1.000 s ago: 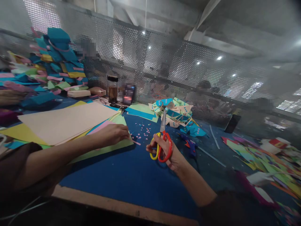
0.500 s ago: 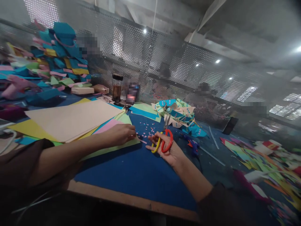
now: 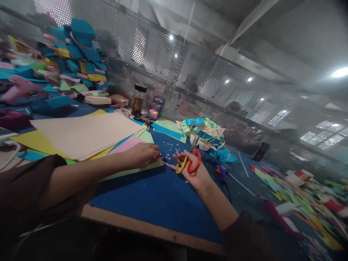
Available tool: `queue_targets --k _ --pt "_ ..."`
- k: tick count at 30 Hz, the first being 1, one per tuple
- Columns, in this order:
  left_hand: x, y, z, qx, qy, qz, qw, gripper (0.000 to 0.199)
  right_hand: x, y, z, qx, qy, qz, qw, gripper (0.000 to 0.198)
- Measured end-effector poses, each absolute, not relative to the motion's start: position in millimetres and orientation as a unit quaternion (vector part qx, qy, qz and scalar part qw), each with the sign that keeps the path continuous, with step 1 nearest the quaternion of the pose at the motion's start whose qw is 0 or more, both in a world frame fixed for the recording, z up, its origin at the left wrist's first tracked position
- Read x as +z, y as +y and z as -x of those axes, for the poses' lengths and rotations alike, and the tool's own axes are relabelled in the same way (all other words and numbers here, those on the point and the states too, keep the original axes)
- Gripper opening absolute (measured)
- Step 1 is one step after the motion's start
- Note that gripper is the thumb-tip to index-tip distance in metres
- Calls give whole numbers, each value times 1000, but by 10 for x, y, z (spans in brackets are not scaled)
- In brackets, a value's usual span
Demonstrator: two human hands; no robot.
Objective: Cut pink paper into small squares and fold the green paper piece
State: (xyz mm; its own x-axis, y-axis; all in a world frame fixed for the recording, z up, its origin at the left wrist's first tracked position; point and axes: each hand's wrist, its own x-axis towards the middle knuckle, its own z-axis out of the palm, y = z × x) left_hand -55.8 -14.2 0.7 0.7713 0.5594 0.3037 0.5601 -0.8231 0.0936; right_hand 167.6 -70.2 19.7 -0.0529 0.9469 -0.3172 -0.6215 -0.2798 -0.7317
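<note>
My left hand (image 3: 146, 155) rests over pink paper (image 3: 127, 144) and light green paper (image 3: 145, 167), its fingers curled together; whatever they pinch is hidden. Across a small gap, my right hand (image 3: 199, 177) lies palm up, with scissors (image 3: 195, 143) in its grasp. Their handles are red and yellow, and the blades point away from me. A thin pink strip (image 3: 166, 164) shows between my two hands. Beyond it, tiny paper bits (image 3: 170, 150) are scattered over the blue tabletop (image 3: 152, 203).
Large cream sheets (image 3: 81, 134) lie at left. Behind are a jar (image 3: 138, 101) and a pile of dotted paper pieces (image 3: 206, 132). A blue glue gun (image 3: 222, 173) is right of my hand. Coloured strips (image 3: 296, 192) heap at far right, near a phone-like dark slab (image 3: 261, 151).
The view has tilted and shifted slightly. Both hands keep nearly the same pose, and the scissors stay in my right hand.
</note>
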Motion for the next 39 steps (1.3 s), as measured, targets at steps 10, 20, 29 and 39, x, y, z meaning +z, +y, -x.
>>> queue_targets --k 10,20,29,39 --pt "30 -187 531 -159 -299 941 28 16 101 -669 -1628 716 -215 345 568 15" --pt "-30 -132 544 -179 -280 942 46 29 115 -696 -1585 712 -262 332 561 17" --pt "-64 -108 576 -206 -307 929 -29 21 134 -768 -1610 692 -317 326 561 24" --pt "2 -134 529 -305 -364 860 -187 18 106 -740 -1664 566 -406 435 570 36"
